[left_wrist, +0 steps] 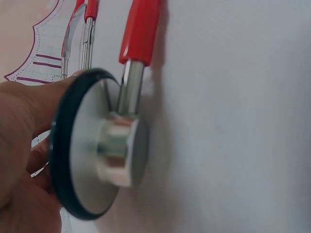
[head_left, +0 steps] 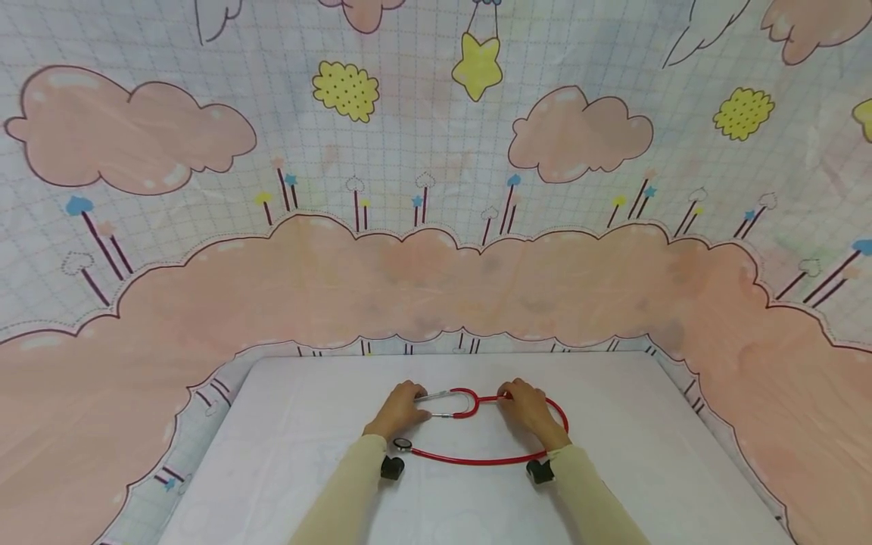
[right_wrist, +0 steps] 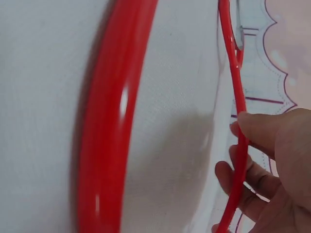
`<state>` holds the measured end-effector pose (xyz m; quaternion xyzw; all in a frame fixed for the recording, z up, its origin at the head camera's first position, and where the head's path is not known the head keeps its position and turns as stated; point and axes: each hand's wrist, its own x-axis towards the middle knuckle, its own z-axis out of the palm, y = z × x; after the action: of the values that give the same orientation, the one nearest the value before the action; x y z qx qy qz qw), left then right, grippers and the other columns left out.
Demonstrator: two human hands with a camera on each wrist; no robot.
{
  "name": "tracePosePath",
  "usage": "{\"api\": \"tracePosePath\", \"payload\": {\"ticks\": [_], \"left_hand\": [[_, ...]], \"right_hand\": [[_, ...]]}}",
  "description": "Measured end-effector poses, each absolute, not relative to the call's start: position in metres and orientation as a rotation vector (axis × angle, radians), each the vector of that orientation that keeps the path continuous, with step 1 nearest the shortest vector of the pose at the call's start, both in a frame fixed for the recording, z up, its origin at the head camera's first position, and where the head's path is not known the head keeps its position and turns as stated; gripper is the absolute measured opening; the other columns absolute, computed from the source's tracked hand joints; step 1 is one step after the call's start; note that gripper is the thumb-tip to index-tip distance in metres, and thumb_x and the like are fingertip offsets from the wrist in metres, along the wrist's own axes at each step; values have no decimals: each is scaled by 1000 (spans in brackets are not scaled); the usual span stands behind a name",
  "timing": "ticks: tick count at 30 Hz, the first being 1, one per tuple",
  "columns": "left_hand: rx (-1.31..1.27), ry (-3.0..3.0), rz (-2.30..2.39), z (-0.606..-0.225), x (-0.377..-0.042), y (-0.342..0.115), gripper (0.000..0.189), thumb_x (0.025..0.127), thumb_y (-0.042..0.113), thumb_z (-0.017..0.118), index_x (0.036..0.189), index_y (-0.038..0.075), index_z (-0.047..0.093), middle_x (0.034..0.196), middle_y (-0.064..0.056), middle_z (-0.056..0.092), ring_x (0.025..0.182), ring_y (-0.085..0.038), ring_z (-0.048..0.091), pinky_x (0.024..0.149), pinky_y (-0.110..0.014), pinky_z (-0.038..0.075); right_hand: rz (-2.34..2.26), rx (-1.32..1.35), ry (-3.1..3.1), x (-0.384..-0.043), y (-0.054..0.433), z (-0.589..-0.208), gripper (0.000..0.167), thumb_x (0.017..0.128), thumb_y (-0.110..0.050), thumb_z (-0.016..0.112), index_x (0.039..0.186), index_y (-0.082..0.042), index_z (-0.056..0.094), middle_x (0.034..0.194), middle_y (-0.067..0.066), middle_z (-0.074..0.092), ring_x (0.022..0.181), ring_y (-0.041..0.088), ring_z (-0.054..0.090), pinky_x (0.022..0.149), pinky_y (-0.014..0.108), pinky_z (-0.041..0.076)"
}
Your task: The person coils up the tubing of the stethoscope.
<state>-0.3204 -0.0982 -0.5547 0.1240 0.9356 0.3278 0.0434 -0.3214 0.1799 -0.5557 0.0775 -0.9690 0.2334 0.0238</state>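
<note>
A red stethoscope lies in a loop on the white table, its red tube curving round on the right and along the near side. My left hand grips the ends of its two metal ear tubes, fingers at the far one and thumb at the near one; the ear tips are hidden in the hand. Just below that hand is the round chest piece, which stands large and dark-rimmed in the left wrist view. With thumb and fingers, my right hand pinches the red tube just past the Y-shaped fork.
The white table reaches out on both sides of the arms. Behind it and at its sides hangs a cloth printed with clouds and stars. A small black camera is strapped to the left wrist, another to the right.
</note>
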Motion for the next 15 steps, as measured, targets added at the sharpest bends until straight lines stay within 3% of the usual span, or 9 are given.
{"api": "tracePosePath", "payload": {"ticks": [5,12,15], "left_hand": [[434,2891,1009,-556,-318,-101,36,81,12,80,111,2,63,107,-11,64,102,-26,58,97,-45,48],[557,2935,977,-560,-313,-105,38,82,10,78,110,7,53,91,-4,62,78,-14,53,74,-34,46],[588,2943,948,-559,-312,-106,43,81,12,79,112,8,51,89,-2,62,74,-11,52,69,-31,44]], "right_hand": [[738,239,-2939,-318,179,-556,11,91,-20,70,100,-14,70,94,3,64,88,20,58,92,52,43],[780,234,-2846,-312,176,-553,9,91,-19,70,99,-14,70,89,1,62,80,16,55,86,49,41],[784,243,-2798,-309,175,-549,8,91,-18,69,98,-14,69,89,1,62,80,16,56,85,48,39]]}}
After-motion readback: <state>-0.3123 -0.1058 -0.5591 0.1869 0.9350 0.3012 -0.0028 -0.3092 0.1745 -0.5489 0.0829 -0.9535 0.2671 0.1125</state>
